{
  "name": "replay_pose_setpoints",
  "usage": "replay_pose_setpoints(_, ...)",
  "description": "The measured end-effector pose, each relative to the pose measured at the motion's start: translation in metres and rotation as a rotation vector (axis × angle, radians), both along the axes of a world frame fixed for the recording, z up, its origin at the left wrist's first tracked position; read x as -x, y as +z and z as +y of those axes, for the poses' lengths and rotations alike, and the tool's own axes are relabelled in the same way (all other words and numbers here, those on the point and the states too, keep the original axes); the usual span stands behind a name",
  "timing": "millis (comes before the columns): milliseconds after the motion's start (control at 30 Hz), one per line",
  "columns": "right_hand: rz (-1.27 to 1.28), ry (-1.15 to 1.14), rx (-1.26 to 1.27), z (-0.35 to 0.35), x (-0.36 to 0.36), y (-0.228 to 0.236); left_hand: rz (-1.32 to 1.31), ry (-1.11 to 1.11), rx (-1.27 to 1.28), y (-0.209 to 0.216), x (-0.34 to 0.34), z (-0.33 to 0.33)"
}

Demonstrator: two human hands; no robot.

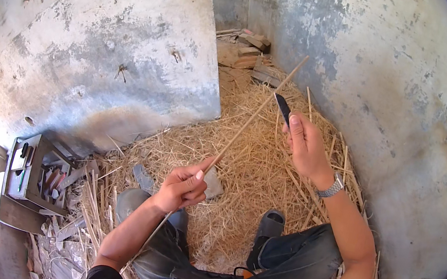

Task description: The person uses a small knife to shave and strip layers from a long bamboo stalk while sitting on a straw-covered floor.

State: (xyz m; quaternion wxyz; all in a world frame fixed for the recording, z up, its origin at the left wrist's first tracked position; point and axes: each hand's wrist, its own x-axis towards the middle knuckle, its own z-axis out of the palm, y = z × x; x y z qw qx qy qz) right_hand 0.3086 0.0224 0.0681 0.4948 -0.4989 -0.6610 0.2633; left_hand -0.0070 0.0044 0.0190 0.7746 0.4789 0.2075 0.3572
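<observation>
My left hand (pixel 183 184) is closed round a long thin wooden strip (pixel 244 127), which slants from beside my left forearm up to the far right. In my right hand (pixel 307 146) is a knife (pixel 282 108) with a dark blade, its handle mostly hidden by my fingers. The blade's tip meets or nearly meets the strip toward its far end; I cannot tell if it is cutting in. A metal-banded wristwatch (pixel 332 185) circles my right wrist.
Pale shavings (pixel 240 182) cover the floor between my feet. A small wooden stool-like box (pixel 30 169) with tools stands at the left. Wood blocks (pixel 252 46) lie in the far corner. Peeling walls (pixel 405 108) close in on the right and ahead, and more strips lie along both sides.
</observation>
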Motion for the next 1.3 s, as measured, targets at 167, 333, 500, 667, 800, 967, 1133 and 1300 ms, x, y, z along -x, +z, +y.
replay_pose_setpoints(167,-0.245,-0.264,-0.246,0.013,-0.013,0.005,-0.029,-0.193,-0.041,-0.006,-0.006,0.0)
replay_pose_setpoints(333,-0.328,-0.452,-0.434,0.018,-0.02,0.007,0.006,-0.234,-0.036,-0.006,-0.008,-0.005)
replay_pose_setpoints(500,-0.332,-0.223,-0.356,0.012,0.018,-0.01,0.015,-0.185,-0.01,-0.01,-0.006,-0.002)
replay_pose_setpoints(667,-0.346,-0.079,-0.27,-0.004,0.043,-0.021,-0.053,-0.093,0.108,-0.008,-0.008,0.0)
replay_pose_setpoints(800,-0.328,0.101,-0.236,-0.021,0.078,-0.033,-0.024,-0.043,0.075,-0.004,-0.005,0.003)
replay_pose_setpoints(967,-0.306,0.153,-0.252,-0.013,0.071,-0.026,-0.017,-0.03,0.112,0.001,-0.005,0.001)
replay_pose_setpoints(1133,-0.373,-0.154,-0.119,0.028,0.018,-0.008,0.229,0.016,-0.216,-0.008,-0.004,-0.003)
replay_pose_setpoints(1300,-0.343,-0.403,-0.344,0.036,-0.003,-0.011,0.301,0.027,-0.37,-0.006,-0.009,-0.008)
